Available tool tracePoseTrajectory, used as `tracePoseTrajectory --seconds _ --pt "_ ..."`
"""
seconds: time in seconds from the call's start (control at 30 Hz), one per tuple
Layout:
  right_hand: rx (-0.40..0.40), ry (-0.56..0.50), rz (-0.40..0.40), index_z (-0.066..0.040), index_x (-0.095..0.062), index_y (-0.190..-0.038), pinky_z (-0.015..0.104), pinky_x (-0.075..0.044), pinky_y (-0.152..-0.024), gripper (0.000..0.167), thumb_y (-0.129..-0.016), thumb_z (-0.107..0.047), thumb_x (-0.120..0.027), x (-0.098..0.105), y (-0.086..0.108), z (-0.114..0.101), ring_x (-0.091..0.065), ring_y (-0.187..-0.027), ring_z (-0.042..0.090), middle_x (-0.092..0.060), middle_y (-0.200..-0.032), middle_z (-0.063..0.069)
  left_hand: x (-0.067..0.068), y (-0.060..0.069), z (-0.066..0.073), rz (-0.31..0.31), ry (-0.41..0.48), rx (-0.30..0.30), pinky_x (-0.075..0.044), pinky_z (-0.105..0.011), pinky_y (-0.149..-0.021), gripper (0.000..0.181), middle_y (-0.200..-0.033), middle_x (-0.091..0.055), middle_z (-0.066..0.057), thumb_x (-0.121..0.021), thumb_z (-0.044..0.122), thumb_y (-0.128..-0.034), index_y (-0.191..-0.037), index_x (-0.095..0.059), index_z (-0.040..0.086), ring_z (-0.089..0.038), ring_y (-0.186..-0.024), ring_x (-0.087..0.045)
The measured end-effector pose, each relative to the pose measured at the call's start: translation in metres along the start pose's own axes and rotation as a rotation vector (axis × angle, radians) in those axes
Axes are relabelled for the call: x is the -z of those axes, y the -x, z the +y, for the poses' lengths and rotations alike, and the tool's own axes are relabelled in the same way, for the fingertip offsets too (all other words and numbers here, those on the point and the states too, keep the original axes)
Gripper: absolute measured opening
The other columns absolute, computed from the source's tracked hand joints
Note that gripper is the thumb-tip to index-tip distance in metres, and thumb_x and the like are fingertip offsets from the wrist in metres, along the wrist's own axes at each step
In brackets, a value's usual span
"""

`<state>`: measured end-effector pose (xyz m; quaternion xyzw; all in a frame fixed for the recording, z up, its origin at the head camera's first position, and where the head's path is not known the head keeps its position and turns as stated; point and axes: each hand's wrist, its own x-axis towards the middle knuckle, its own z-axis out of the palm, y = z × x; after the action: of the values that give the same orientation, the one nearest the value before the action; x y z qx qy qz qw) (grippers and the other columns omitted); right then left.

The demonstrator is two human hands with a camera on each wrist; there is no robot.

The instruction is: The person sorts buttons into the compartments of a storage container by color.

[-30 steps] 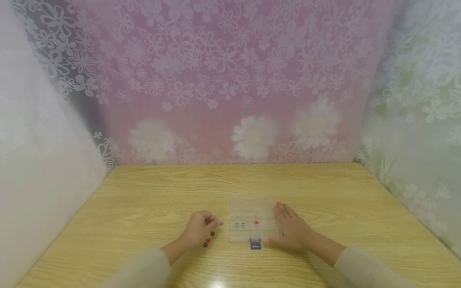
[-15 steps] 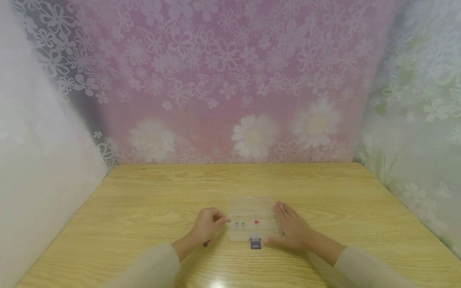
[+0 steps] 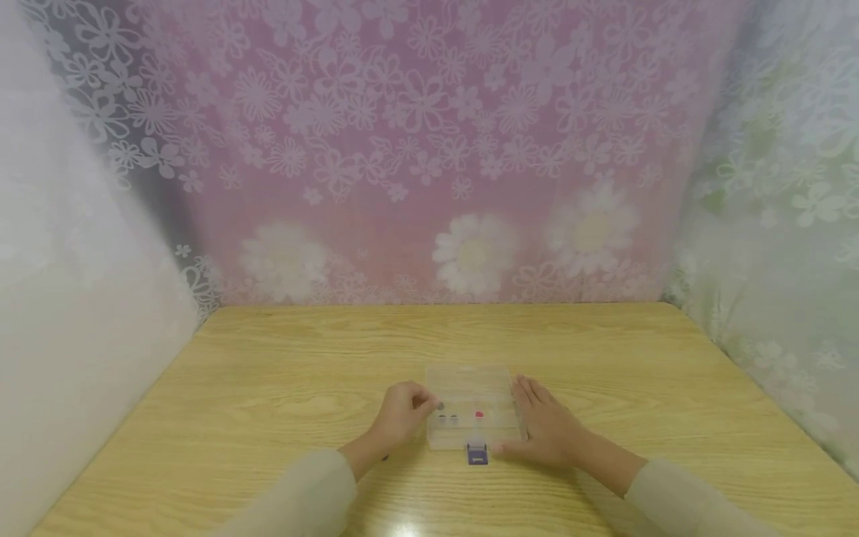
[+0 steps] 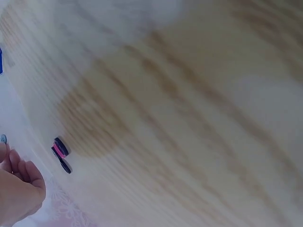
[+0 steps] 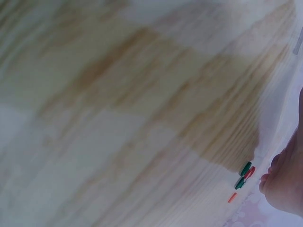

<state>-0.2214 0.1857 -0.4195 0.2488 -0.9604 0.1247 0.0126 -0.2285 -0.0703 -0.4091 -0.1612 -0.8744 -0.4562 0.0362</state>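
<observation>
A clear plastic box (image 3: pixel 475 440) with inner dividers and a blue latch (image 3: pixel 477 454) stands before me. Inside lie two dark buttons (image 3: pixel 448 419) and one red button (image 3: pixel 479 415). My left hand (image 3: pixel 400 414) pinches a dark grey button (image 3: pixel 440 406) over the box's left part; in the left wrist view this button (image 4: pixel 4 138) looks bluish. Flat against the box's right side, my right hand (image 3: pixel 552 429) rests with straight fingers, its thumb by the front edge near the latch.
Black and pink buttons (image 4: pixel 60 151) lie on the wooden table (image 3: pixel 302 358), mostly hidden behind my left forearm in the head view. Green and red buttons (image 5: pixel 245 175) lie near my right hand in the right wrist view. Flowered curtains (image 3: pixel 456 149) hang behind the table.
My left hand has carried the dark button rightward from the table to over the box's left compartments. Its forearm now covers most of the loose buttons. My right hand has stayed put.
</observation>
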Motion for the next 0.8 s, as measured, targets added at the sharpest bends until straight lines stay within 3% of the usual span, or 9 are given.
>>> tracePoseTrajectory --seconds 0.2,0.43,0.8 --pt "-0.004 -0.003 -0.004 0.010 -0.018 -0.143 0.058 -0.026 -0.109 0.109 -0.077 -0.070 -0.053 -0.0005 -0.0003 0.0006 -0.020 -0.137 0.047 -0.019 -0.148 0.032 -0.0022 -0.0012 0.0009 0.020 -0.013 -0.038 -0.043 -0.016 -0.058 0.009 -0.076 -0.064 -0.009 -0.063 0.004 -0.0852 -0.080 -0.068 -0.002 -0.007 -0.068 -0.049" --pt "-0.010 -0.006 -0.008 0.010 -0.019 -0.143 0.059 -0.026 -0.108 0.109 -0.077 -0.070 -0.053 -0.0001 0.0003 -0.0002 -0.020 -0.137 0.047 -0.019 -0.149 0.031 -0.0044 -0.0012 0.0020 0.010 -0.011 -0.009 -0.045 -0.019 -0.063 0.009 -0.079 -0.064 -0.008 -0.064 0.004 -0.0847 -0.079 -0.069 -0.001 -0.010 -0.073 -0.052" --pt "-0.032 -0.046 -0.036 0.010 -0.018 -0.143 0.058 -0.023 -0.109 0.109 -0.077 -0.068 -0.055 0.0039 0.0013 -0.0024 -0.016 -0.139 0.045 -0.017 -0.150 0.030 -0.0064 -0.0018 0.0006 0.021 -0.033 -0.021 -0.044 -0.019 -0.063 0.008 -0.079 -0.064 -0.007 -0.066 0.005 -0.0829 -0.078 -0.070 0.000 -0.009 -0.073 -0.051"
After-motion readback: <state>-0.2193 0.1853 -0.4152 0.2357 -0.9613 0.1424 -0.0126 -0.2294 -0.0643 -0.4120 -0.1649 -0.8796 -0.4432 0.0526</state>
